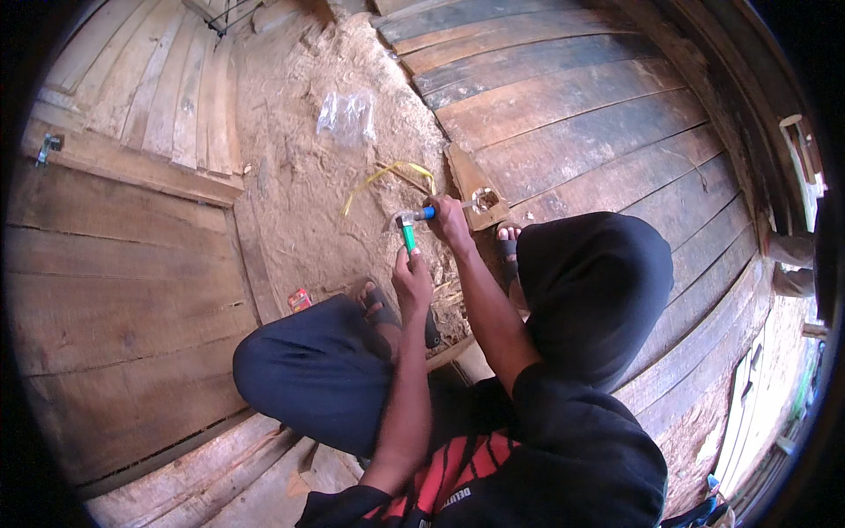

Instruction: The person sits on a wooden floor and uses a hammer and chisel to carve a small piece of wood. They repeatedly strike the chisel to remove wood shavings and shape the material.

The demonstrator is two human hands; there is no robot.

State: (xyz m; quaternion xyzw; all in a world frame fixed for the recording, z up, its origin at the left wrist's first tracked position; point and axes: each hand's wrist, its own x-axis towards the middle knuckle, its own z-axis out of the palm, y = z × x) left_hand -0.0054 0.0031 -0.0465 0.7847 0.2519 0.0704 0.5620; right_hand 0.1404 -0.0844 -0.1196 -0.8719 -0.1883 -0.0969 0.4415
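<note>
Near the middle, my left hand (412, 280) is closed round the green grip of a hammer (407, 233). The hammer's metal head meets, or nearly meets, the blue end of a chisel-like tool (429, 213). My right hand (452, 222) wraps round that tool, hiding most of its handle. Its pale blade points right, toward a rough hollow in a wooden piece (489, 216). Wood chips appear to lie in the hollow; the blade's tip is hard to make out. The wooden piece lies beside my right foot.
A yellow strap (409, 165) curls on the dirt floor (290, 202) beyond my hands, with a clear plastic bag (346, 118) farther off. A small red packet (299, 300) lies by my left knee. Plank platforms (572, 114) rise at right and dark boards (123, 290) at left.
</note>
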